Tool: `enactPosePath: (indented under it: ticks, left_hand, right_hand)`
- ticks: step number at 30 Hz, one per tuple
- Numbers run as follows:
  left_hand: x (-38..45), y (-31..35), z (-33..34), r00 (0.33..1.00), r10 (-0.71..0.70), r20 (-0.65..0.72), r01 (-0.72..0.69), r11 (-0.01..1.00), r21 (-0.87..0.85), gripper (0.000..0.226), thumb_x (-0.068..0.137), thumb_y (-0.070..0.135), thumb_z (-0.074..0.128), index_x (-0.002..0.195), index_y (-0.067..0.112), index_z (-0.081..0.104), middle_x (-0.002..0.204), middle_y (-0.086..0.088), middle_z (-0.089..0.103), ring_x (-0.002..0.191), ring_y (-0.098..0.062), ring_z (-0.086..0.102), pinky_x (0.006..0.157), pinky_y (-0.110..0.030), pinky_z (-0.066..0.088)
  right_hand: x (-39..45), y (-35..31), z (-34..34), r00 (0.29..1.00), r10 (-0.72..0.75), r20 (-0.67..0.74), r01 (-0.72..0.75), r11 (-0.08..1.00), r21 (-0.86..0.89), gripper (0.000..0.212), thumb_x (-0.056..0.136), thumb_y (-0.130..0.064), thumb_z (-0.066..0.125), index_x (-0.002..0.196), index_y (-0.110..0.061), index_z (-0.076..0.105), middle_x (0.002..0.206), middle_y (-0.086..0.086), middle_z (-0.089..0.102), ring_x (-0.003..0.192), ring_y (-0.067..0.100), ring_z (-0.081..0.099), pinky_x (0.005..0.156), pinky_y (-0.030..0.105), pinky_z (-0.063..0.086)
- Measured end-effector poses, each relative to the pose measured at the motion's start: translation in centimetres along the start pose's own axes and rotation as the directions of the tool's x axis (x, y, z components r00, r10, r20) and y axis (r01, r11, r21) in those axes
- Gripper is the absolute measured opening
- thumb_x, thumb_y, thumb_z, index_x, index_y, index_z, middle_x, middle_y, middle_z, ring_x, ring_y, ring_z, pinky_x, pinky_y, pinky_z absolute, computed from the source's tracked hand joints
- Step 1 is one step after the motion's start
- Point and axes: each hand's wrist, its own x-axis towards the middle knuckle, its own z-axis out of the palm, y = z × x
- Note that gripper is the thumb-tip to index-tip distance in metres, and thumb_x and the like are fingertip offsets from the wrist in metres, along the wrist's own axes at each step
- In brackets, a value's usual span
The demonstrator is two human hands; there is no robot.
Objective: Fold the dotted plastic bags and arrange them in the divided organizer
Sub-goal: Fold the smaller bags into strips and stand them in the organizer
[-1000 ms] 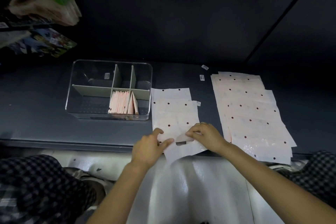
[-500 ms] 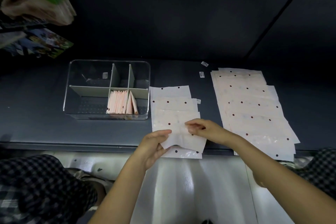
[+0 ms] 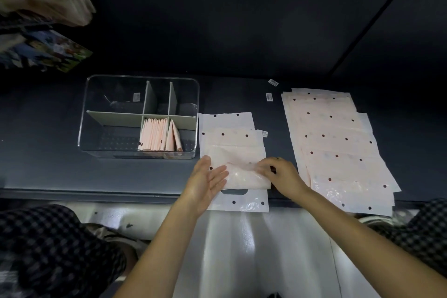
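Head view: since a half-second ago I've doubled the near bag point(image 3: 244, 175) over; left hand point(image 3: 205, 180) flat, released, right hand point(image 3: 281, 174) pinching it. One organizer point(image 3: 139, 116) left of two stacks.

Dim scene with glare on the pale floor point(image 3: 242, 249), blurred fingers point(image 3: 266, 167), and wide-angle edge bending.

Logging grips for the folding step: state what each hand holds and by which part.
The right hand pinches the right end of the half-folded bag. The left hand holds nothing; its straight fingers lie against the bag's left end.
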Motion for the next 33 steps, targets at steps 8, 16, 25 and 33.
enactPosePath:
  ticks: [8,16,25,33]
  left_hand:
    - [-1.4,-4.0,-1.0,0.622,0.656,0.426,-0.464,-0.129,0.876,0.026,0.092,0.012,0.055,0.117,0.011,0.062,0.106,-0.005,0.064,0.097,-0.022,0.061,0.08,-0.033,0.052]
    - [-1.8,-7.7,-2.3,0.671,0.433,0.603,-0.296,-0.589,0.752,0.063,0.086,0.043,0.061,0.134,0.004,0.05,0.142,-0.012,0.046,0.132,-0.027,0.043,0.113,-0.039,0.022]
    - [-0.7,-7.8,-3.6,0.842,0.24,0.483,-0.211,-0.678,0.704,0.071,0.093,0.059,0.004,0.137,0.016,-0.031,0.145,-0.009,-0.037,0.131,-0.026,-0.038,0.11,-0.04,-0.025]
    - [-0.9,-7.0,-4.4,0.856,0.197,0.479,-0.222,-0.696,0.683,0.074,0.096,0.058,0.013,0.14,0.016,-0.028,0.149,-0.009,-0.032,0.132,-0.024,-0.036,0.11,-0.036,-0.025]
  right_hand:
    - [3.0,-0.8,0.8,0.976,0.208,-0.07,-0.205,0.978,0.047,0.027,0.09,-0.024,0.061,0.112,-0.009,0.063,0.102,0.0,0.065,0.083,0.013,0.056,0.059,0.017,0.039]
    - [3.8,-0.6,1.0,0.96,0.273,-0.058,-0.272,0.962,0.023,0.028,0.089,-0.025,0.063,0.11,-0.007,0.065,0.11,0.009,0.068,0.093,0.024,0.063,0.072,0.026,0.046]
    - [-2.4,-2.3,3.5,0.913,-0.375,-0.16,0.214,0.775,-0.595,0.049,0.088,-0.027,0.063,0.13,-0.006,0.052,0.132,0.011,0.056,0.119,0.031,0.054,0.101,0.041,0.042]
    - [-7.4,2.2,5.4,0.95,-0.215,0.227,0.313,0.63,-0.71,0.073,0.094,-0.055,0.011,0.148,-0.007,0.018,0.156,0.005,0.01,0.144,0.02,0.009,0.118,0.044,0.008]
